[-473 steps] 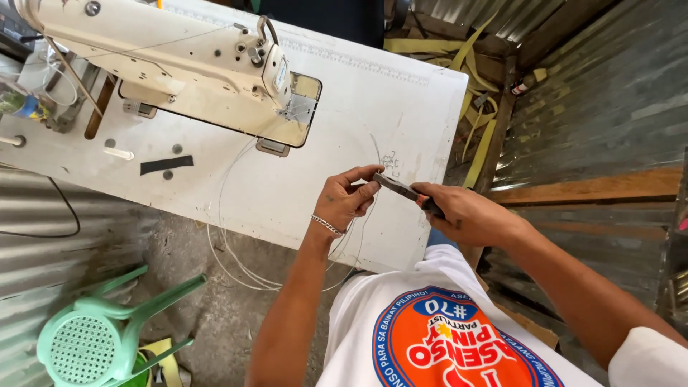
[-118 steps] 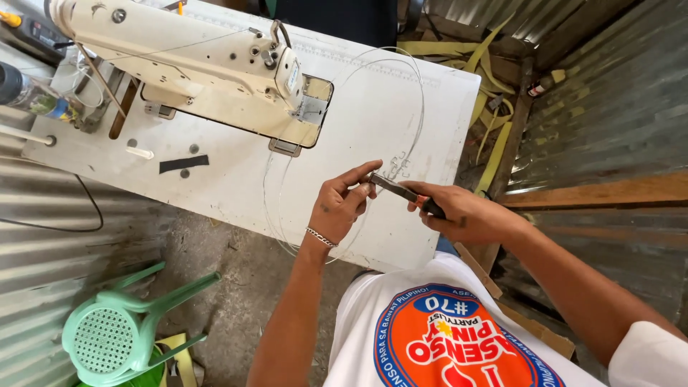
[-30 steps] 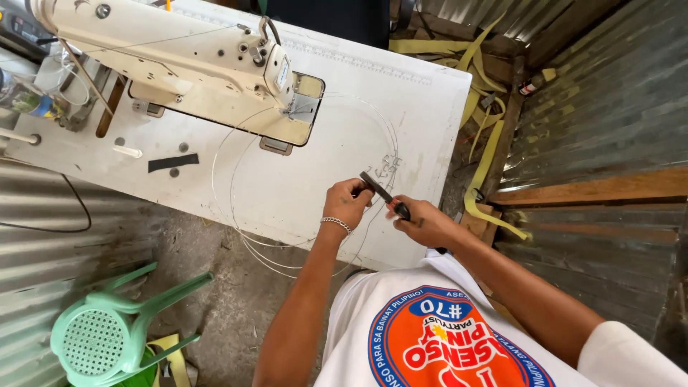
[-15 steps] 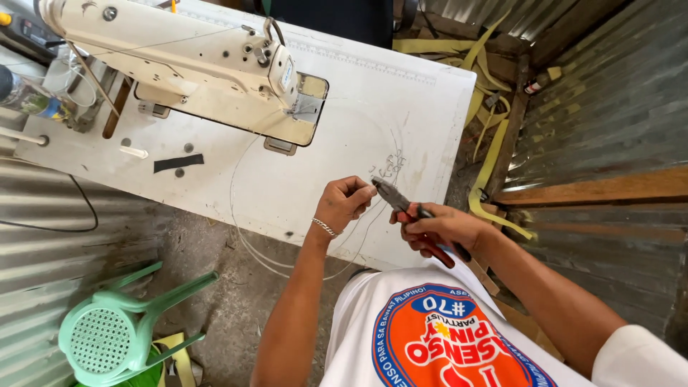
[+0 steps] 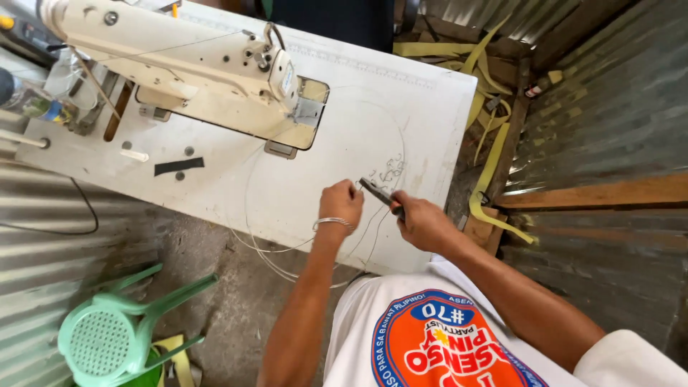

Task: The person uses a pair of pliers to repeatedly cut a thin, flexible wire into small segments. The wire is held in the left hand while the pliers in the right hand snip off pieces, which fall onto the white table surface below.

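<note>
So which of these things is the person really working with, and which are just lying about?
In use:
left hand
right hand
pliers
thin wire

Lying about:
sewing machine
green stool
yellow straps

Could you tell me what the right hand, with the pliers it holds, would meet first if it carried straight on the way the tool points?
Most likely the left hand: the pliers in the right hand point at its fingertips and the thin wire.
</note>
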